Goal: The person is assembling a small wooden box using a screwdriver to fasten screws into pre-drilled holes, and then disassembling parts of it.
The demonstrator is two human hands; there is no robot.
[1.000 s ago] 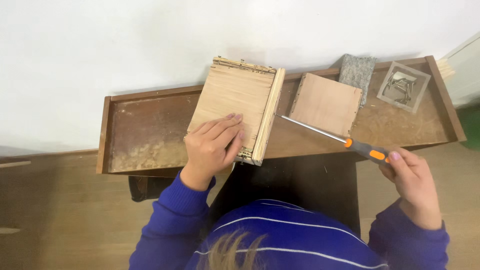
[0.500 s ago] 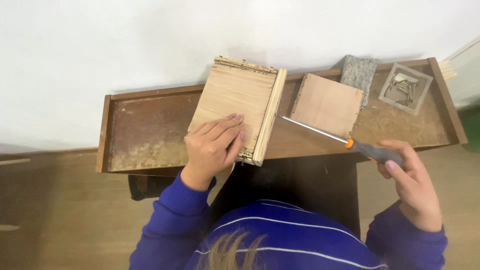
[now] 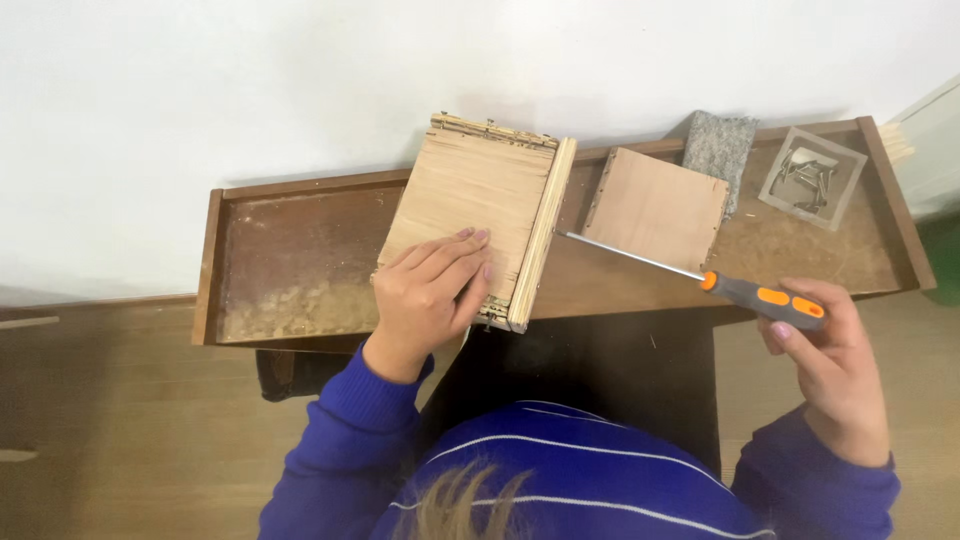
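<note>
Wooden box (image 3: 470, 205) lies under the flat, open left hand (image 3: 430, 295); right hand (image 3: 835, 365) grips a screwdriver (image 3: 700, 280).

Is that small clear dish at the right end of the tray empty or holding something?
Holding something: the square clear dish has a small heap of thin metal pieces, probably nails or screws, on its floor.

1 view | head camera | looks straight down | close above wooden tray (image 3: 240, 200) and hands
</note>
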